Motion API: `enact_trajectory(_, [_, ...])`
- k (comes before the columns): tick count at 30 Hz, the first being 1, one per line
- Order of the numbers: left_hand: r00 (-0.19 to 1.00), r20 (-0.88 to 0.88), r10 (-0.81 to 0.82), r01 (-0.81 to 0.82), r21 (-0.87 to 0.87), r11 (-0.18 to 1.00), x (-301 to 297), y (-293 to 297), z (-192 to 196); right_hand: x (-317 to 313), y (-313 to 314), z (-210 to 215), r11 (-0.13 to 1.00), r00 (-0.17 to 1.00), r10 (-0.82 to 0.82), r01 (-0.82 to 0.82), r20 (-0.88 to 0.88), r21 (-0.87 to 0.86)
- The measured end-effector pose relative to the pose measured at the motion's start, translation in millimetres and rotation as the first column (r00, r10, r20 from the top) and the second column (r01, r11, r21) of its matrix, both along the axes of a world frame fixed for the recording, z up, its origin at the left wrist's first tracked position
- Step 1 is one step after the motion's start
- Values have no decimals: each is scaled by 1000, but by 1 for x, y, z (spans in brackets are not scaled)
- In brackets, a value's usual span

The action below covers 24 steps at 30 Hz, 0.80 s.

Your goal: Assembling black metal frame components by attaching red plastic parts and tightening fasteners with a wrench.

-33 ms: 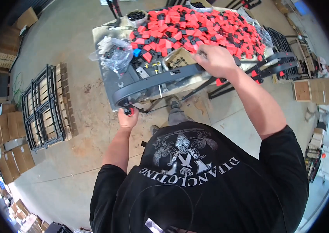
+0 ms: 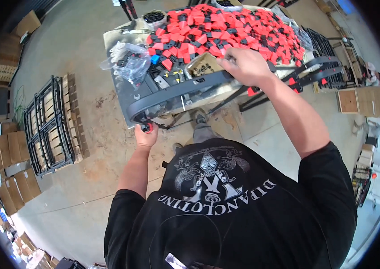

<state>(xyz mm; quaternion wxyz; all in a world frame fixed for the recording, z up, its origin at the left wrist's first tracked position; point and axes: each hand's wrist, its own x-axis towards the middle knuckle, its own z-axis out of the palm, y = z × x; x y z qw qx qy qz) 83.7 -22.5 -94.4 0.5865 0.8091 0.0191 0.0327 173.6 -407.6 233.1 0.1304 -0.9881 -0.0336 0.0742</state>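
A long black metal frame bar (image 2: pixel 172 95), bent round at its left end, spans the near edge of the worktable. Over its middle lies my right hand (image 2: pixel 249 68), fingers curled down on the bar; something small and dark shows at its thumb, too little to name. At the bent end my left hand (image 2: pixel 147 137) is closed around a red-and-black end piece (image 2: pixel 147 127). Behind the bar, an open box (image 2: pixel 205 62) holds small dark metal parts. A big heap of red and black plastic parts (image 2: pixel 226 29) covers the table beyond.
A clear plastic bag (image 2: pixel 131 65) of parts, a blue piece (image 2: pixel 155 59) and a wrench (image 2: pixel 137 96) lie on the table's left. Black frames (image 2: pixel 48 125) rest on a pallet at left. More black frame legs (image 2: pixel 295 84) stick out at right. Cartons (image 2: pixel 8 148) line the left side.
The whole view has shifted slightly, so the table and bar sit a little further left and higher. Both hands keep their places on the bar and its end piece.
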Motion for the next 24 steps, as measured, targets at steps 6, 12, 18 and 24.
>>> enact_trajectory(6, [998, -69, -15, 36, 312, 949, -1, 20, -17, -12, -3, -6, 967, 919, 248, -254, 306, -23])
enact_trajectory(12, [996, -59, -74, 90, 338, 937, -1, 10, 16, -9, -6, -13, 981, 932, 191, -167, 307, -102])
enact_trajectory(18, [991, -127, -50, 87, 304, 949, 0, -2, 44, -9, -10, -15, 979, 934, 178, -135, 309, -155])
enact_trajectory(24, [990, -125, -69, 106, 318, 942, 6, 1, 35, -12, -14, -23, 981, 883, 189, -150, 429, -123])
